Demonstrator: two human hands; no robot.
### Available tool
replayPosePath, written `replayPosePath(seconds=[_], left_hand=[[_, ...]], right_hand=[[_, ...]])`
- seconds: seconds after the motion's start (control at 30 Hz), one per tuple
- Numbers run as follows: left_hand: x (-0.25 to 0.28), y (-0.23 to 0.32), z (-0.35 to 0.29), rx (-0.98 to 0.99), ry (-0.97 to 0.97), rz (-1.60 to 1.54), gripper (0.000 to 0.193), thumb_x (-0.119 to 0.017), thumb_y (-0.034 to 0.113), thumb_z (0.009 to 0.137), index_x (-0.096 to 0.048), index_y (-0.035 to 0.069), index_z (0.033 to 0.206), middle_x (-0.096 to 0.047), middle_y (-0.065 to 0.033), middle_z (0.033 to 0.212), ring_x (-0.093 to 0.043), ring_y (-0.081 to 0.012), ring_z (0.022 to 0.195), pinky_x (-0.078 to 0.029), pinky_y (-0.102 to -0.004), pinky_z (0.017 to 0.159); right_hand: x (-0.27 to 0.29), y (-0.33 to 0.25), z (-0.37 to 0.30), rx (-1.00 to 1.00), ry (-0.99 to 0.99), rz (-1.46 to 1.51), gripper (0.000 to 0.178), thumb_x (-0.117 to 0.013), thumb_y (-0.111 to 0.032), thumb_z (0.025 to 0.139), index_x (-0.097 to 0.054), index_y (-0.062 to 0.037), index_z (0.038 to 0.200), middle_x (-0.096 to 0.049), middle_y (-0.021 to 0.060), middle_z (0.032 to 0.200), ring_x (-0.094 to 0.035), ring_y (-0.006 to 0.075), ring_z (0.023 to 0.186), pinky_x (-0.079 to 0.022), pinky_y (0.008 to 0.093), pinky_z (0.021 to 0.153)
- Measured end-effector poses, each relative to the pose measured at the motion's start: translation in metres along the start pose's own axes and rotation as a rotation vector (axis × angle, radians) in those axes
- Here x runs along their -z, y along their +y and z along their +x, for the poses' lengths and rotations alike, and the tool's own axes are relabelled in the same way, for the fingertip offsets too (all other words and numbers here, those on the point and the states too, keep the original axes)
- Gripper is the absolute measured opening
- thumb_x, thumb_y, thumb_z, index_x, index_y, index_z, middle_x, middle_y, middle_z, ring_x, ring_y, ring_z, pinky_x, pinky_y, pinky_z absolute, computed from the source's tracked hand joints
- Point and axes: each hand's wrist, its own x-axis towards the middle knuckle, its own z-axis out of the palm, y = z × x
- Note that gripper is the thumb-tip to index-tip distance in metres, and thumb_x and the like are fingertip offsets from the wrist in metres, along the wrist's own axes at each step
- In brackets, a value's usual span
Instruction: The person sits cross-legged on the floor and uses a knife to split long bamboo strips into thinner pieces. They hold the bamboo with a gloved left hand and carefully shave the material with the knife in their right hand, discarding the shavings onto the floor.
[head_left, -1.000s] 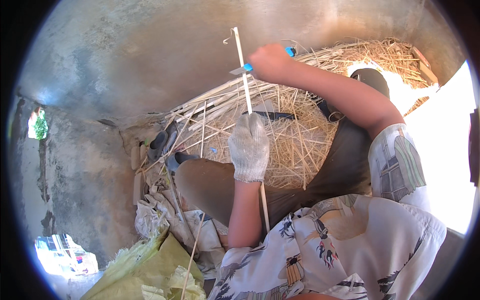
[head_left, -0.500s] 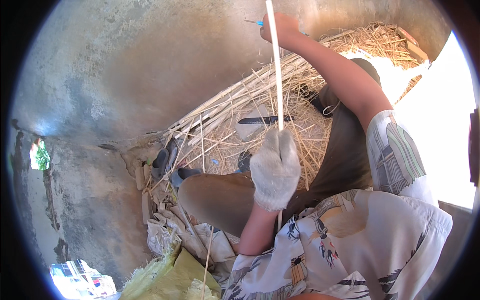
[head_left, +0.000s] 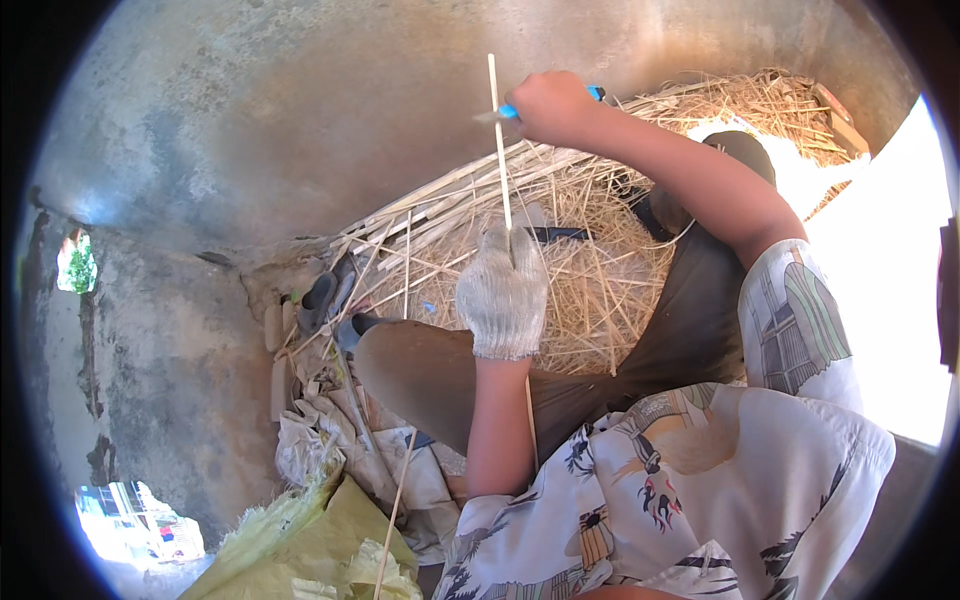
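My left hand (head_left: 502,305), in a pale knitted glove, is closed around a long thin strip of pale wood or cane (head_left: 501,165). The strip points away from me toward the wall, and its other end passes back beside my forearm. My bare right hand (head_left: 556,106) grips a knife with a bright blue handle (head_left: 509,111). Its short blade points left and crosses the strip below the far tip; whether it cuts in cannot be made out. On the floor, just beyond my left hand, lies a second knife (head_left: 560,234), dark and partly hidden by the glove.
A bundle of pale strips (head_left: 440,208) lies along the concrete wall (head_left: 250,130). Shavings (head_left: 610,290) cover the floor between my bent legs, with a heap (head_left: 765,110) at far right beside bricks (head_left: 842,130). Dark shoes (head_left: 318,291) and a yellowish sack (head_left: 325,535) are at left.
My left hand has shifted left and a little farther away with the strip. My right hand has come slightly nearer, bringing the knife blade down along the strip.
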Motion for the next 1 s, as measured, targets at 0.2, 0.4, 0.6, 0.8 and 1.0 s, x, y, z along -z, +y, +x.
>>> replayPosePath(seconds=[0.2, 0.4, 0.6, 0.8, 1.0], left_hand=[[-0.002, -0.004, 0.0, 0.004, 0.022, 0.073, 0.031, -0.056, 0.033, 0.1, -0.068, 0.004, 0.096, -0.065, -0.0212, 0.068, -0.066, -0.0414, 0.065, -0.052, -0.0493, 0.061], [-0.008, 0.006, -0.014, -0.053, -0.014, 0.162, 0.033, -0.053, 0.033, 0.102, -0.067, 0.003, 0.097, -0.065, -0.0214, 0.069, -0.066, -0.0407, 0.065, -0.051, -0.0496, 0.062], [-0.027, 0.007, -0.017, -0.148, -0.027, 0.214, 0.031, -0.055, 0.032, 0.102, -0.067, 0.003, 0.096, -0.064, -0.0184, 0.066, -0.065, -0.0362, 0.061, -0.051, -0.0455, 0.057], [-0.023, -0.011, 0.007, 0.074, -0.145, -0.256, 0.029, -0.055, 0.034, 0.102, -0.068, 0.008, 0.104, -0.065, -0.0154, 0.083, -0.065, -0.0334, 0.074, -0.052, -0.043, 0.067], [-0.024, -0.023, 0.015, 0.131, -0.118, -0.41, 0.032, -0.057, 0.031, 0.1, -0.069, 0.001, 0.101, -0.062, -0.0104, 0.075, -0.059, -0.023, 0.065, -0.047, -0.0386, 0.062]], right_hand=[[-0.009, -0.024, -0.009, 0.141, -0.052, -0.061, 0.013, -0.068, -0.02, 0.082, -0.074, -0.0097, 0.078, -0.071, 0.0125, 0.072, -0.072, 0.0318, 0.069, -0.056, 0.0442, 0.058], [-0.018, 0.024, 0.019, -0.11, 0.1, -0.117, 0.011, -0.067, -0.017, 0.082, -0.075, -0.0092, 0.08, -0.073, 0.0118, 0.076, -0.073, 0.0312, 0.074, -0.056, 0.0431, 0.06], [-0.013, 0.1, 0.029, -0.5, 0.288, 0.037, 0.016, -0.064, -0.019, 0.086, -0.076, -0.0085, 0.084, -0.073, 0.0139, 0.08, -0.073, 0.0332, 0.076, -0.057, 0.0457, 0.065], [0.016, 0.053, 0.012, -0.289, 0.15, 0.11, 0.018, -0.065, -0.023, 0.084, -0.076, -0.0096, 0.085, -0.073, 0.0129, 0.079, -0.072, 0.0315, 0.073, -0.057, 0.0453, 0.065], [0.002, -0.01, -0.007, 0.013, -0.054, -0.012, 0.015, -0.065, -0.02, 0.08, -0.074, -0.0082, 0.077, -0.072, 0.0146, 0.076, -0.072, 0.0334, 0.072, -0.057, 0.0458, 0.063]])
